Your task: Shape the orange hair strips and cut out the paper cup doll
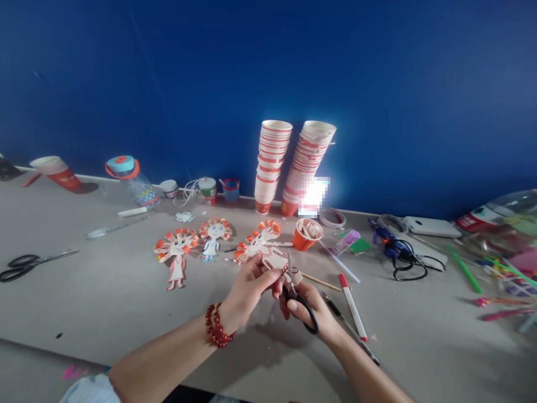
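Observation:
My left hand, with red bead bracelets at the wrist, pinches a white paper doll cutout outlined in red. Black-handled scissors are in my right hand, their blades at the cutout's lower right edge. Just behind the cutout lies a paper doll head with orange curled strips; whether the two are joined I cannot tell. Further left, two paper dolls lie flat: one in a red-trimmed dress, the other in a blue-outlined dress. A red paper cup holding paper scraps stands behind my hands.
Two tall stacks of paper cups lean near the blue wall. A second pair of scissors lies at left. On the right are a red-capped marker, a black pen, tape rolls and a white glue gun-like tangle of cord.

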The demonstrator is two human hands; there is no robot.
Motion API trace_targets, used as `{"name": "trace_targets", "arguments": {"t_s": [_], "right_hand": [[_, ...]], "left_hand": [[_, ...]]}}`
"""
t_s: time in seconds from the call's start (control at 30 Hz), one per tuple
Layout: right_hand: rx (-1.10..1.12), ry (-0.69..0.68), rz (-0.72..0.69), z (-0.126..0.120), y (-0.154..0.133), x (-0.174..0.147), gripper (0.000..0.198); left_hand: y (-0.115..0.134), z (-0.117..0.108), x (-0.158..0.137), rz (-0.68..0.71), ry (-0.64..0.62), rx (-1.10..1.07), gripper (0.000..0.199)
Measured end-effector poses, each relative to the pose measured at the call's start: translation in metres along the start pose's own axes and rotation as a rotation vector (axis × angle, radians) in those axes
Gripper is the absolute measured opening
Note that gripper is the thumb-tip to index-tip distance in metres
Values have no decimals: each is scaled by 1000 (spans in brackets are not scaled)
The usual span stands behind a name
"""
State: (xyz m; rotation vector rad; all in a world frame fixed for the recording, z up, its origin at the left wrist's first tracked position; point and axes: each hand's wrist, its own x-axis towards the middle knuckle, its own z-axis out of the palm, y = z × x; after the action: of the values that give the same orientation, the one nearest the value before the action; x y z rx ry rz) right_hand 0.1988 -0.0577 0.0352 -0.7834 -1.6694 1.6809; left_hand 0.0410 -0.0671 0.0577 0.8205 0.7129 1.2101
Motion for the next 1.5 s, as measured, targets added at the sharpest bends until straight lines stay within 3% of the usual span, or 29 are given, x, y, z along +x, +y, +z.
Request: {"name": "trace_targets", "arguments": {"t_s": [0.33,0.8,0.97,1.5], "right_hand": [[44,-78,-34,-2,2,-2,38],[53,99,-78,8,12,-1,38],[60,79,-135,10,8,1,50],[-69,118,-175,7,16,1,52]], "left_hand": [[-1,0,-3,-98,9,-61,14],[-13,21,-17,-133,155,-220,25],[-16,23,-16,-97,192,-247,31],[-20,26,-15,-76,225,-158,30]]}}
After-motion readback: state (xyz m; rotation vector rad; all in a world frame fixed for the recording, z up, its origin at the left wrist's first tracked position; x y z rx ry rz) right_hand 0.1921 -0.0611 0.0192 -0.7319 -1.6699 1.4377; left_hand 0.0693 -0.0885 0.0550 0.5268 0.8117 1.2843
